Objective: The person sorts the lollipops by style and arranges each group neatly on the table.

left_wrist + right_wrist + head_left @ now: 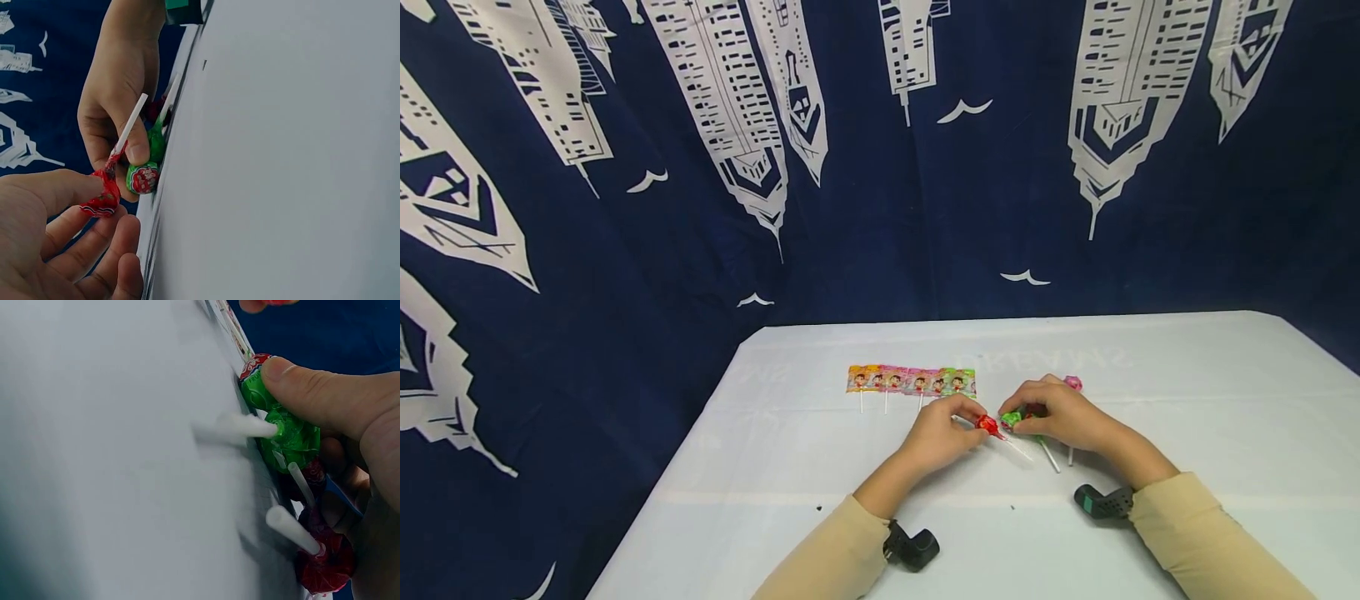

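My left hand (961, 430) pinches a red-wrapped lollipop (989, 427) by its head, just above the white table (1187, 400); its white stick (131, 122) slants toward my right hand. In the left wrist view the thumb (56, 187) lies over the red lollipop (100, 201) with fingers under it. My right hand (1047, 413) curls over a small bunch of lollipops, its thumb (312, 394) pressing a green lollipop (290, 439) and another green one (1011, 419). A dark red lollipop (325, 569) sits deeper under that palm. A pink lollipop (1073, 382) peeks out behind the right hand.
A row of several flat lollipops (912, 380) in orange, pink and green wrappers lies side by side behind my left hand. Navy cloth with white tower prints (760, 125) hangs behind and to the left of the table. Black cameras (913, 550) sit at both wrists.
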The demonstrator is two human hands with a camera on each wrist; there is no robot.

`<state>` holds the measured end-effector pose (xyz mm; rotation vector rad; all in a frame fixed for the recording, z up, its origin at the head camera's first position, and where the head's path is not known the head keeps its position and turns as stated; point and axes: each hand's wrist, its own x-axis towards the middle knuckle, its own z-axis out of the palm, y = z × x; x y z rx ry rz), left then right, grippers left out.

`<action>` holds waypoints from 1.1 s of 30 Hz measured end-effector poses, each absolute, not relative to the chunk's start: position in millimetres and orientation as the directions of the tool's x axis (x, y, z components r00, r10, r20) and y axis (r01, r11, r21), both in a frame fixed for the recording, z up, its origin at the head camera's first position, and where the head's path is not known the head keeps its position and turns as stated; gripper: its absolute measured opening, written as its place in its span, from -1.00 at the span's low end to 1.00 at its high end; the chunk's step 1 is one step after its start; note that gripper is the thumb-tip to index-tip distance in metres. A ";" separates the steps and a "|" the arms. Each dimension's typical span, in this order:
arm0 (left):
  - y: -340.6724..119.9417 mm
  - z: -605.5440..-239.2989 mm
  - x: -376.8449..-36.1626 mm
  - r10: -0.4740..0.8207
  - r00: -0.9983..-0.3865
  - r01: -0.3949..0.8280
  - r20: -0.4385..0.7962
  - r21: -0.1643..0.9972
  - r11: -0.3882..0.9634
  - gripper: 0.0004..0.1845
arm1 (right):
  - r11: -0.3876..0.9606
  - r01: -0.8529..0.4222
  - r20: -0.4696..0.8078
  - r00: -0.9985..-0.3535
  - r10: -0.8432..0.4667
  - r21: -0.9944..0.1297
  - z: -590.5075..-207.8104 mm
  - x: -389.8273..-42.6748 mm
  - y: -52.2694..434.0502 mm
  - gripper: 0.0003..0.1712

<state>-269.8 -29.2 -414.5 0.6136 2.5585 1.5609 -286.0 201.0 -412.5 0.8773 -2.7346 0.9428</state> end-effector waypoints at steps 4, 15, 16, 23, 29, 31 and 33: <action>-40.3 -409.5 -264.8 0.376 -0.918 0.294 0.128 0.855 0.426 -0.79 | 0.644 -0.561 0.293 -0.825 -0.482 -0.520 -413.4 -286.0 199.8 -0.74; -75.8 -399.8 -260.0 0.325 -0.933 0.303 0.157 0.829 0.470 -0.79 | 0.663 -0.561 0.310 -0.827 -0.468 -0.495 -416.7 -287.4 199.3 -0.74; -79.0 -399.6 -259.8 0.318 -0.935 0.300 0.156 0.827 0.475 -0.79 | 0.664 -0.560 0.310 -0.828 -0.467 -0.496 -416.9 -287.2 199.2 -0.74; -101.6 -399.0 -259.8 0.302 -0.940 0.298 0.160 0.816 0.495 -0.80 | 0.662 -0.561 0.312 -0.827 -0.467 -0.497 -417.3 -285.2 199.3 -0.73; -123.1 -398.1 -261.2 0.269 -0.948 0.285 0.167 0.820 0.496 -0.78 | 0.655 -0.571 0.317 -0.821 -0.475 -0.496 -416.5 -285.5 200.5 -0.73; -131.3 -397.7 -261.7 0.257 -0.953 0.273 0.160 0.820 0.503 -0.78 | 0.654 -0.571 0.317 -0.820 -0.476 -0.495 -416.2 -285.6 200.5 -0.73; -139.8 -397.1 -262.4 0.240 -0.959 0.256 0.149 0.821 0.511 -0.77 | 0.655 -0.572 0.316 -0.820 -0.477 -0.494 -415.8 -285.8 200.5 -0.73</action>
